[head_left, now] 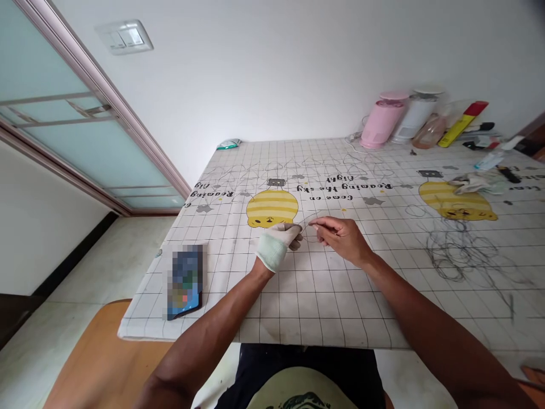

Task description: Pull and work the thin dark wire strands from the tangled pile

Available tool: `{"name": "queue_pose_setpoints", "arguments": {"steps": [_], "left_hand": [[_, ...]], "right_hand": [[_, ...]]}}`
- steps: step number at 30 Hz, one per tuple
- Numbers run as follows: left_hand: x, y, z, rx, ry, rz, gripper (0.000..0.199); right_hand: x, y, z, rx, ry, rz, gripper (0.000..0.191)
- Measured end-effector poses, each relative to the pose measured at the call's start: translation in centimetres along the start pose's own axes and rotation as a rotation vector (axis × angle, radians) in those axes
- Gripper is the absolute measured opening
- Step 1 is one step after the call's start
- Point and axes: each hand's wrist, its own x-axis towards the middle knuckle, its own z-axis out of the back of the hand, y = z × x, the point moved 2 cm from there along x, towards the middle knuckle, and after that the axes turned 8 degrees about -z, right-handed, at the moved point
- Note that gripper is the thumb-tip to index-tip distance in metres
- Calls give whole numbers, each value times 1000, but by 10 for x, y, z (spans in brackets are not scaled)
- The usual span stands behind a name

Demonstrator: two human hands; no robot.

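Left hand (279, 243) in a pale glove, fingers pinched narrow on a thin wire (307, 222); right hand (340, 236) bare, fingertips closed on the same wire's other end. Wire barely visible, held just above the desk (323, 295) centre, in front of a yellow striped print. At 3 o'clock of the hands, a tangle of dark wire (457, 253), strands hard to separate. At 8 o'clock, a phone (187, 281), screen blurred. At 1 o'clock by the wall, a pink container (381, 120), a white container (415, 113) and bottles, partly overlapping. Crumpled cloth (472, 183) at 2 o'clock. Right desk edge cut off.
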Motion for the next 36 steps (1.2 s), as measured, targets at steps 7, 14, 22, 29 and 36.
{"name": "queue_pose_setpoints", "arguments": {"steps": [7, 14, 22, 29, 36], "left_hand": [[8, 4, 0, -109, -9, 59, 10], [7, 0, 4, -190, 17, -1, 12], [1, 0, 6, 60, -83, 3, 8], [1, 4, 16, 187, -42, 22, 10], [1, -1, 22, 242, 34, 63, 7]], "right_hand": [[-4, 9, -1, -369, -216, 421, 27], [-8, 23, -4, -640, -186, 680, 7], [-4, 8, -10, -815, -209, 715, 25], [-5, -2, -11, -936, -212, 776, 27], [-5, -5, -9, -984, -250, 791, 38]]}}
